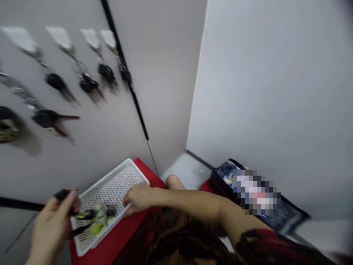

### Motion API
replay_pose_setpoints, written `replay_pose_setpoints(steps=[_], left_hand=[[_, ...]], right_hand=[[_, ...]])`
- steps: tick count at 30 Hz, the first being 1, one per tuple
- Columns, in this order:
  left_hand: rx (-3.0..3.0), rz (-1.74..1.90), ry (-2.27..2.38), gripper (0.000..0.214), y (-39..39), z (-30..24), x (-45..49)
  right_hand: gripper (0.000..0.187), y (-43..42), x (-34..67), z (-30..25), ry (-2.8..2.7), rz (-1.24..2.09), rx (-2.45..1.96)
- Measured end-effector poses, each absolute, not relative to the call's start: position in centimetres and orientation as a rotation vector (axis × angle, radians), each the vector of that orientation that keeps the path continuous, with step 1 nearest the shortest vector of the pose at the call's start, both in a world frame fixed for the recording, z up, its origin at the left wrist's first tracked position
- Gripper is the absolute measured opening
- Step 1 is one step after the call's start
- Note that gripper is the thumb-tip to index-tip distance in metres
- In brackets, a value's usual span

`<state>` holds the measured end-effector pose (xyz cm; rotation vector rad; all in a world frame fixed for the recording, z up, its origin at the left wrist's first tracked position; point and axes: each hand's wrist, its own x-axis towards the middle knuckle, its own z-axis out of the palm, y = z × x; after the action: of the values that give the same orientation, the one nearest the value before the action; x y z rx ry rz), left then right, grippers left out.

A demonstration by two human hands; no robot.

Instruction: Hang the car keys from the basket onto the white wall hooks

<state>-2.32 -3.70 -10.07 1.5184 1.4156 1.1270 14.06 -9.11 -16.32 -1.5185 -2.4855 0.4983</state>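
Note:
My left hand (52, 224) is at the lower left, shut on a black-headed key (62, 194) held up by its head. A white perforated plastic tray (121, 173) stands tilted in my view, just right of that hand. It holds a small heap of keys with a black key head (111, 210) and pale green tags (96, 229). My right hand (139, 198) rests at the tray's right rim, its fingers close to the black key head. Nothing shows in its grip.
A red cloth-covered surface (110, 243) lies under the tray. Several black keys with white tags (56, 81) hang in rows on the grey wall panel at upper left. A pixelated dark patterned object (255, 193) stands at the right, against a pale wall (264, 92).

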Motion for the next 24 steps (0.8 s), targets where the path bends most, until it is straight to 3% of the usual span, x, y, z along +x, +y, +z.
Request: replay_pose_setpoints(steps=[6,11,15,19,24], left_hand=[[1.347,1.017,1.344,0.033,-5.4,-12.1,-4.6],[1.295,0.949,1.215,0.041,-4.8,-14.1,-6.6],[1.308,1.170,1.178,0.053,-2.1,-8.2,-8.4],[1.468,1.848,1.467,0.055,2.1,0.4,-9.1],[1.589,1.763,1.468,0.021,5.7,3.9,-8.0]], right_hand=[[0.029,-6.8,15.1,-12.8,-2.263,0.550,-1.316],[0.029,-2.3,15.6,-5.9,-1.795,0.505,-1.256],[0.038,0.8,13.5,0.2,-1.547,0.489,-1.067],[0.046,3.2,10.4,3.6,-1.501,0.307,-1.128],[0.021,4.6,8.6,4.9,-1.508,0.112,-1.332]])
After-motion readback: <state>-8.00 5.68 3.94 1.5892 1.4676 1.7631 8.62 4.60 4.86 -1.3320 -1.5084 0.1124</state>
